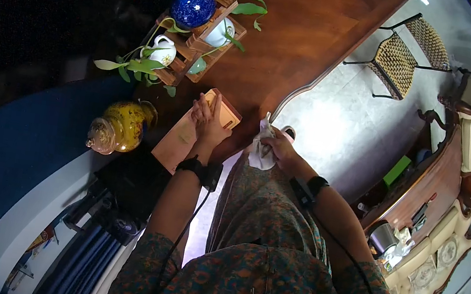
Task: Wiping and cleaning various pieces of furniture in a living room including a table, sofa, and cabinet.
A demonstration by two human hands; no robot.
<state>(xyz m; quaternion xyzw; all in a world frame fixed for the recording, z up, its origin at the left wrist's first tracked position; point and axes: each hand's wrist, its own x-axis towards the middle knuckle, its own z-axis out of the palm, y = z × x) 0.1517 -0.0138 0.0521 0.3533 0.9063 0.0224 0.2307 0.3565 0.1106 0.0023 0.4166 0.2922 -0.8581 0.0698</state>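
My left hand (210, 121) lies across the top of a long, light-brown box (180, 142) with a slot near its far end, fingers apart. The box lies at the near end of a dark wooden cabinet top (269, 62), and part of it is hidden under my hand. In my right hand (281, 147) is a crumpled white cloth (263, 148), held in front of my legs beside the cabinet's curved edge. Black bands with small wired devices are strapped on both wrists.
A slatted wooden plant stand (207, 43) holds a blue vase (193, 7), a white pitcher (163, 50) and trailing plants. To the left stands a yellow lidded jar (122, 126). At right are a woven chair (393, 65), a wooden table (423, 194) and a cream sofa (430, 262).
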